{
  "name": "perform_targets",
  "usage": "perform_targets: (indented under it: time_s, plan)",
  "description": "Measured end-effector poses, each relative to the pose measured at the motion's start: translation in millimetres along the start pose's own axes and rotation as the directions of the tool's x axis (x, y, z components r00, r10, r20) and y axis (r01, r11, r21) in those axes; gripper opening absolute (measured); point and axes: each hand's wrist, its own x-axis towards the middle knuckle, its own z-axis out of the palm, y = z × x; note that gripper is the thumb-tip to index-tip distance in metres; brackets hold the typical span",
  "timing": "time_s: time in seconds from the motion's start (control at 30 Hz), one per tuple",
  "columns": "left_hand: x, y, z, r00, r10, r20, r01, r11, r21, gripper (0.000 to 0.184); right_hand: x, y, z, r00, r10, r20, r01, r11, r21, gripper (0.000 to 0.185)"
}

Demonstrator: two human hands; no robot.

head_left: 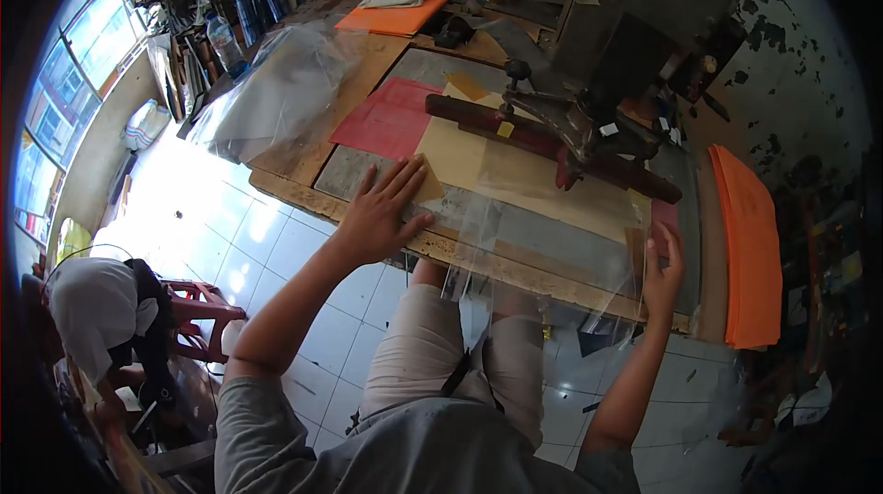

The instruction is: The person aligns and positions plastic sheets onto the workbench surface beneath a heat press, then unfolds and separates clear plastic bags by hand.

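Note:
My left hand [382, 213] lies flat with fingers spread on the left part of the work surface, its fingertips at a small tan piece [429, 183]. A thin clear plastic sheet [561, 259] lies over the front of the table and hangs down past its edge. At the sheet's right side, my right hand [662, 269] has its fingers bent around the plastic's edge. Under and behind the sheet are a cream sheet [469, 155] and a red sheet [382, 119]. Above them runs a dark red bar [487, 126] on a metal arm of a heavy press [607, 43].
Crumpled clear plastic [276, 94] lies at the table's left. Behind it is an orange stack [395, 11] with a pale cloth on top. More orange sheets [745, 246] stand on the right. Another person [101, 319] sits low at the left beside a red stool [202, 310].

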Motion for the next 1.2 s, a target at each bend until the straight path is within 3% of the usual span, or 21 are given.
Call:
perform_targets:
  time_s: [0.13,0.23,0.4,0.5,0.63,0.83,1.2]
  plan:
    - [-6,13,15,0.982,-0.091,-0.165,0.096,0.995,0.023,0.082,-47,-5,-14,0.997,0.07,0.02,-0.067,0.991,-0.114,0.04]
    - [-27,26,24,0.965,-0.096,-0.244,0.095,0.995,-0.016,0.079,-84,-5,-19,0.988,0.128,-0.087,-0.138,0.982,-0.125,0.041]
    - [-65,42,58,0.888,-0.154,-0.433,0.145,0.988,-0.055,0.062,-135,31,-6,0.983,-0.087,-0.163,0.008,0.902,-0.433,0.053]
    - [-75,39,88,0.835,-0.178,-0.521,0.181,0.982,-0.045,0.066,-153,58,16,0.919,-0.237,-0.314,0.061,0.875,-0.481,0.055]
    - [-72,24,135,0.723,-0.143,-0.675,0.106,0.99,-0.096,0.066,-155,76,42,0.872,-0.232,-0.43,0.004,0.883,-0.469,0.061]
    - [-60,16,158,0.648,-0.108,-0.754,0.077,0.994,-0.076,0.071,-152,60,50,0.857,-0.202,-0.473,-0.036,0.894,-0.447,0.063]
    - [-63,13,162,0.658,-0.113,-0.745,0.07,0.994,-0.089,0.07,-155,67,50,0.863,-0.195,-0.467,-0.037,0.896,-0.443,0.062]
